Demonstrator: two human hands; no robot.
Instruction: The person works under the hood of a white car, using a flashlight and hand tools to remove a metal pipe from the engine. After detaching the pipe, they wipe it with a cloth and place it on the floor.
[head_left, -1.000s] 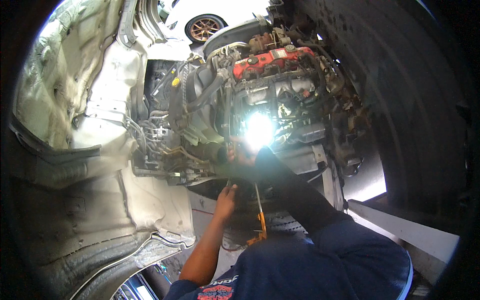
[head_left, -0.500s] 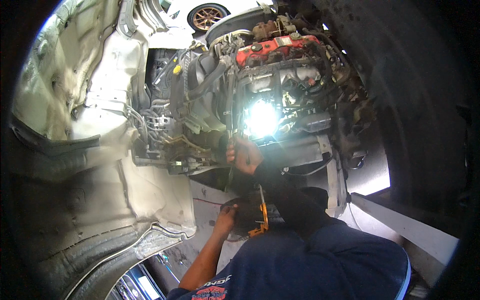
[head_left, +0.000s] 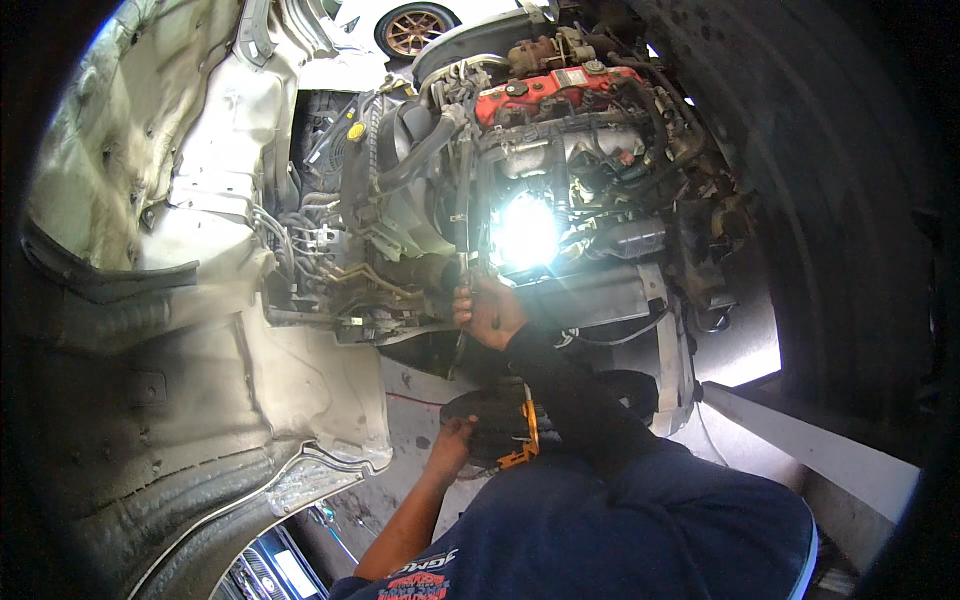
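Dark hose [head_left: 461, 238], it seems, in my right hand [head_left: 492, 315], near the bright light [head_left: 525, 232].
That hand curls around it beside the engine [head_left: 592, 148]; my left hand [head_left: 453, 442] is lower, near the orange tool [head_left: 531, 425], its grip I can't tell. I judge this a steadying step; next calls for firm control.

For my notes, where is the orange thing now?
In the head view, the orange thing is below and right of centre, between the left hand and the dark right sleeve.
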